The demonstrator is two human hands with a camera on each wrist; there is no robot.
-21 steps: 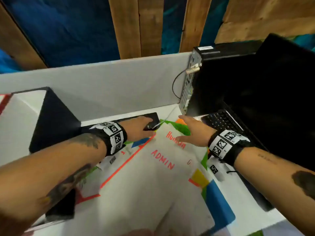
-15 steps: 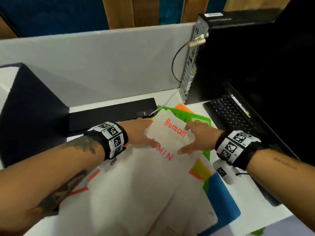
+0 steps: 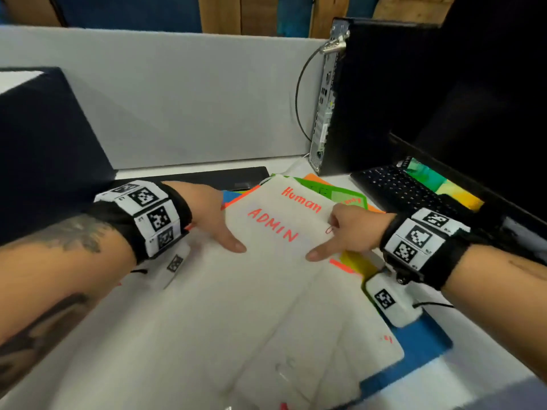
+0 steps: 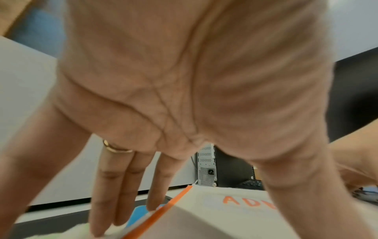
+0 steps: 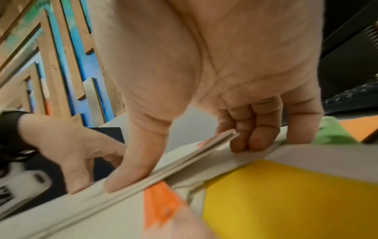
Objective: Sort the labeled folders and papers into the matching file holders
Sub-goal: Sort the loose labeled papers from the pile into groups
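A white sheet marked "ADMIN" (image 3: 275, 261) in red lies on top of a pile of papers. A sheet marked "Human" (image 3: 299, 199) pokes out beyond it. My left hand (image 3: 213, 220) holds the pile's left edge, thumb on top, straight fingers (image 4: 122, 186) reaching down past the orange-striped edge. My right hand (image 3: 349, 232) pinches the right edge, with its thumb on the sheet and its fingers (image 5: 255, 139) curled under several white sheets (image 5: 204, 145). Green (image 3: 334, 193), orange, yellow (image 5: 286, 194) and blue (image 3: 426, 344) folders lie underneath. A black file holder (image 3: 44, 143) stands at the left.
A grey partition (image 3: 177, 99) closes the back of the desk. A black computer tower (image 3: 370, 99), a keyboard (image 3: 399, 187) and a dark monitor (image 3: 488, 113) fill the right side. A flat black object (image 3: 207, 176) lies behind the pile.
Both hands drew back from the pile's far end toward me and took hold of the white sheets at either side, thumbs now beside the word "ADMIN". The view tipped down and closer.
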